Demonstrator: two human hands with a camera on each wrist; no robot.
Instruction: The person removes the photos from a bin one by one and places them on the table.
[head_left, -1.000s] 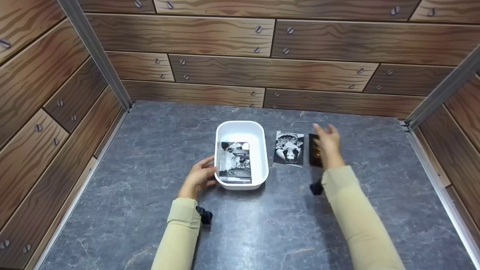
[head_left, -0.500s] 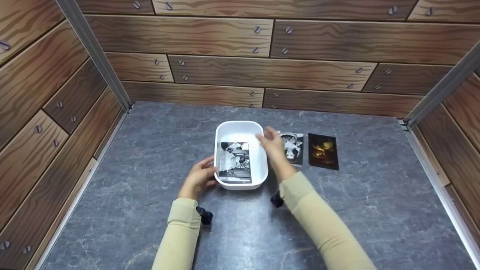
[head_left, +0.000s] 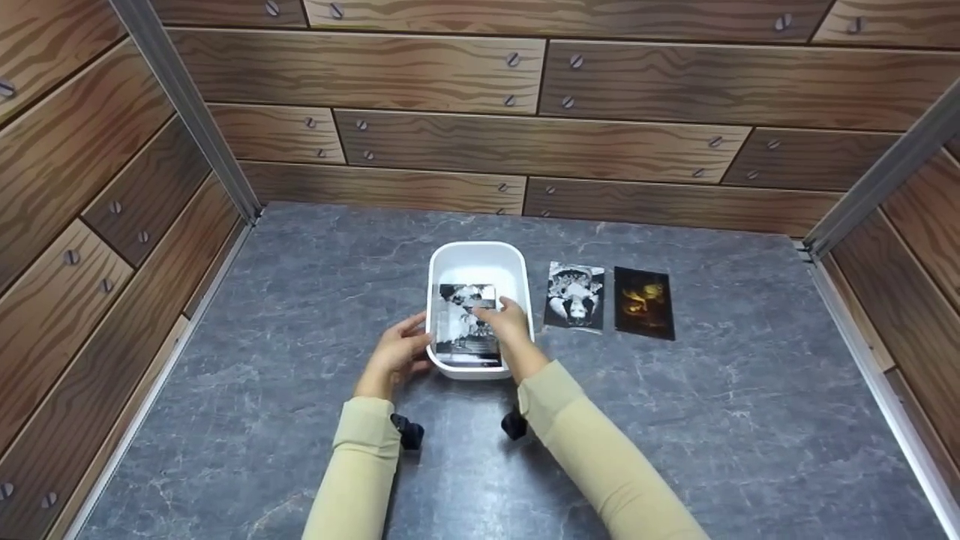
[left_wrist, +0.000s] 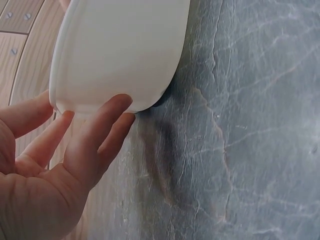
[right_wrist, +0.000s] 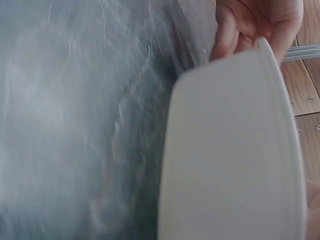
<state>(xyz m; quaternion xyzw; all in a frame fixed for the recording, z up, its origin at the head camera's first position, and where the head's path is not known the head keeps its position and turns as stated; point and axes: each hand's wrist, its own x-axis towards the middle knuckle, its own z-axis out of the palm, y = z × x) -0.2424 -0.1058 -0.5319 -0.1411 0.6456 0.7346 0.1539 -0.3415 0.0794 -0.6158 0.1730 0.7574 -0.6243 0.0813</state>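
A white rectangular tub (head_left: 480, 249) stands on the dark marbled surface. Inside it lies a glossy black-and-white photo print (head_left: 465, 346); whether more prints lie under it cannot be told. My left hand (head_left: 394, 352) rests against the tub's left side, fingertips touching wall and rim, also visible in the left wrist view as fingers (left_wrist: 107, 120) on the outer wall. My right hand (head_left: 512, 330) reaches over the right rim into the tub, thumb and forefinger apart above the print. In the right wrist view the tub's wall (right_wrist: 230, 145) hides most of that hand.
Right of the tub lie a black-and-white print (head_left: 575, 296) and, beside it, a dark print with an orange-gold picture (head_left: 644, 302). Wood-patterned panels (head_left: 450, 135) wall in the back and both sides of the surface.
My right hand has moved left from over the dark print, past the black-and-white print, and into the tub. Both loose prints are now uncovered. The left hand and tub have stayed put.
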